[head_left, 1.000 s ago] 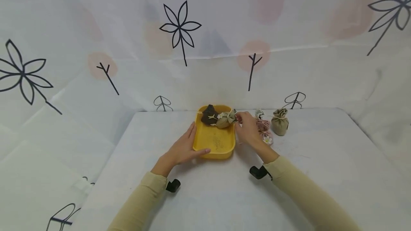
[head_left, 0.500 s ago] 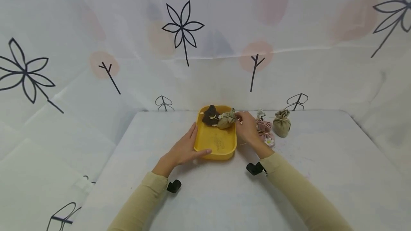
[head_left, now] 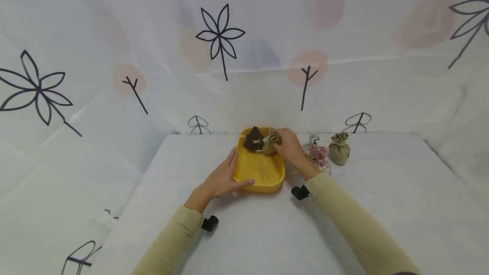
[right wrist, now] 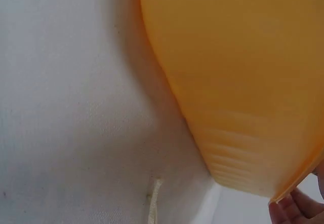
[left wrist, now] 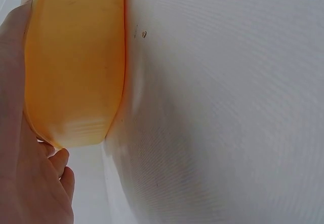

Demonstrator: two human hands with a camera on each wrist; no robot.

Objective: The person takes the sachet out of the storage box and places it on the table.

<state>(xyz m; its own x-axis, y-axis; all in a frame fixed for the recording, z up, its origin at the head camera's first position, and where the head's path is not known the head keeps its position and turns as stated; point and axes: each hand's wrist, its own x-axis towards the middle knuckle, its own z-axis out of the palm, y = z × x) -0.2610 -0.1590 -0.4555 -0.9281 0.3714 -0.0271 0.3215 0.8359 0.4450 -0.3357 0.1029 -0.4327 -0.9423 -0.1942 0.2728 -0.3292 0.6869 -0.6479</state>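
Note:
In the head view, a yellow plastic tray (head_left: 263, 169) stands at the back middle of the table. My left hand (head_left: 219, 179) holds its left side, thumb over the front rim. The left wrist view shows that hand's curled fingertips (left wrist: 61, 160) at the tray's rim. Inside the tray's far end lie a dark brown drawstring pouch (head_left: 252, 140) and an olive-green drawstring pouch (head_left: 268, 148). My right hand (head_left: 289, 147) reaches over the right rim and pinches the green pouch near its gathered neck. In the right wrist view, its fingers (right wrist: 293, 209) show beyond the rim; the pouch is hidden there.
To the right of my right hand, a pink drawstring pouch (head_left: 318, 152) with a white flower lies beside a grey-green one (head_left: 313, 138). Another olive pouch (head_left: 339, 148) stands upright further right. A patterned cloth (head_left: 244, 92) hangs behind the table.
My right hand has moved slightly left, further over the tray, and the green pouch's neck has shifted left and upright with it. My left hand keeps its place on the tray.

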